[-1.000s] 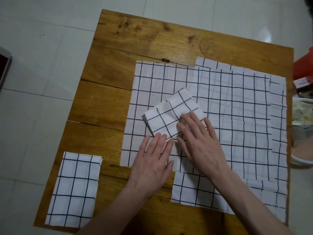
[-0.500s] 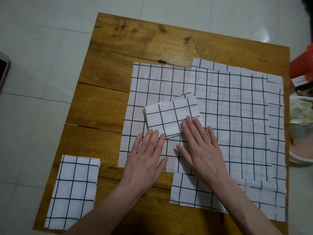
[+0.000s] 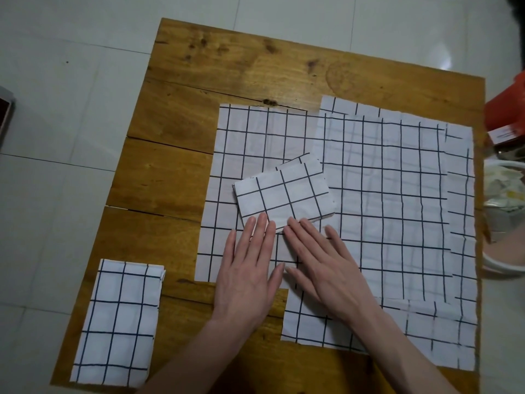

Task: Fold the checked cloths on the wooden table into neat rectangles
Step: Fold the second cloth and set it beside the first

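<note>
The folded cloth [image 3: 284, 194] lies atop the spread cloths [image 3: 383, 194] near the middle of the table [image 3: 227, 66], its near edge under the fingertips of both hands. The left hand [image 3: 250, 268] and right hand [image 3: 321, 268] lie flat, palms down, fingers straight and gripping nothing, side by side. Fingertips hide that edge. A second folded cloth [image 3: 119, 322] sits at the table's near left corner.

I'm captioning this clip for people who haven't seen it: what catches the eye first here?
Two flat hands, left hand and right hand, press the near edge of a small folded cloth at the middle of the wooden table. It lies on overlapping spread checked cloths; another folded cloth sits at the near left corner.
</note>
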